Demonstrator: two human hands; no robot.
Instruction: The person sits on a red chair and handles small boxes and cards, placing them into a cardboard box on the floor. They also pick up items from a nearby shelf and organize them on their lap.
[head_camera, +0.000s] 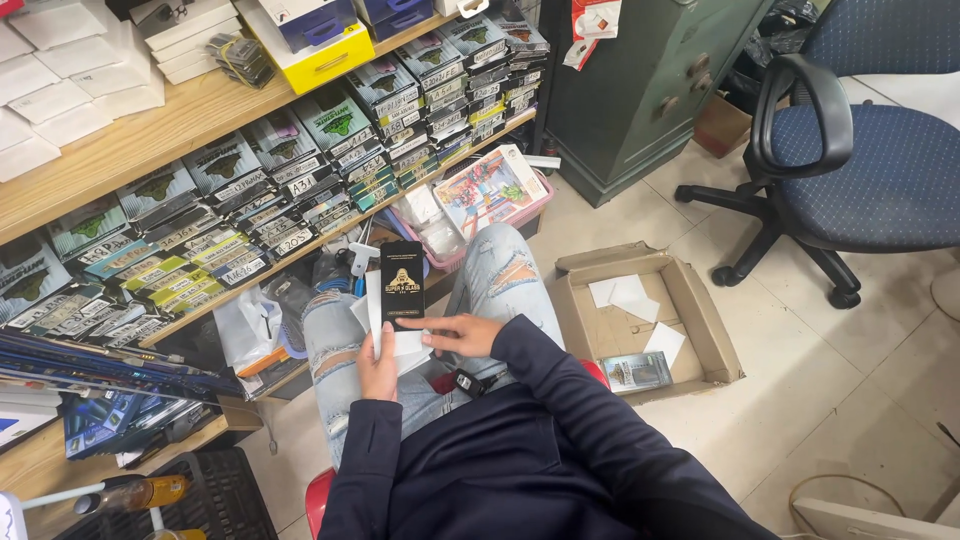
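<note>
While the left hand (377, 368) clamps 1 black flat package (402, 283) with white sleeves (392, 338) upright over the lap, the right hand (462, 334) rests open-fingered just beside that grip; a loosened pinch could fan the sleeves onto the floor (850, 380).

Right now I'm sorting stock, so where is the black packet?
In the head view, the black packet is at centre, over the lap, held upright by the left hand against white sheets, with the right hand touching its lower edge.
</note>
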